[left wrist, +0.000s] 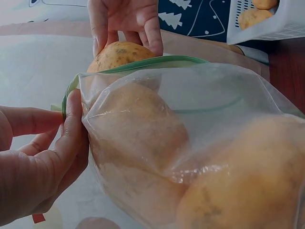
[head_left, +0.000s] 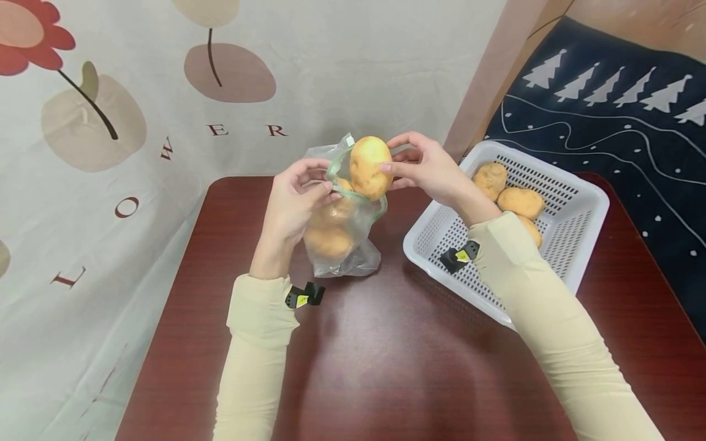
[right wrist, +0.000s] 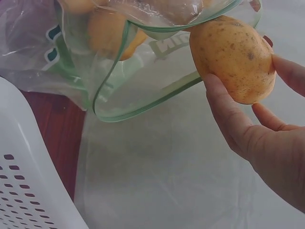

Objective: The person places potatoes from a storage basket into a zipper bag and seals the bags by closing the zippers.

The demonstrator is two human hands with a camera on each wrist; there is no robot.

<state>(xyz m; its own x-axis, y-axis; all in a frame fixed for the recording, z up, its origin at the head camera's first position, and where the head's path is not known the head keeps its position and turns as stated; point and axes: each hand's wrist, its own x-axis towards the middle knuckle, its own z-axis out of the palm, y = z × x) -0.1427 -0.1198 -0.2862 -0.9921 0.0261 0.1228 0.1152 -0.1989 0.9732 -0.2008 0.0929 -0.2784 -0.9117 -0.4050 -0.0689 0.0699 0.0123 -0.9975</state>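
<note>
Nearest are two cream sleeves [head_left: 254, 367], the forearms reaching forward over a dark red-brown table [head_left: 380, 367]. A small black camera [head_left: 302, 296] sits at each wrist.

Beyond the cuffs, the left hand [head_left: 292, 196] pinches the green-edged rim of a clear plastic bag [head_left: 358, 264] between thumb and fingers. The bag rests on the table with its mouth open, and several bagged potatoes [head_left: 329, 241] show through the film. On the mouth's other side, the right hand [head_left: 430, 168] holds a potato [head_left: 369, 165], thumb on the near face and fingertips spread around it. The potato stands upright at the opening, one end at the green rim; how far it dips inside is hard to tell through the cloudy film.

To handle this well, the pinch should stay firm and lift the rim outward, so the mouth gapes wider than the potato. Lowering it end-first, and letting go only below the rim, should spare the film from snagging and the bagged potatoes from a knock.

To the right, under the right forearm, a white slotted basket [head_left: 598, 205] holds more potatoes [head_left: 520, 202]. Farthest back are a pale flower-printed cloth [head_left: 342, 73] and navy fabric [head_left: 595, 125] with white trees.
</note>
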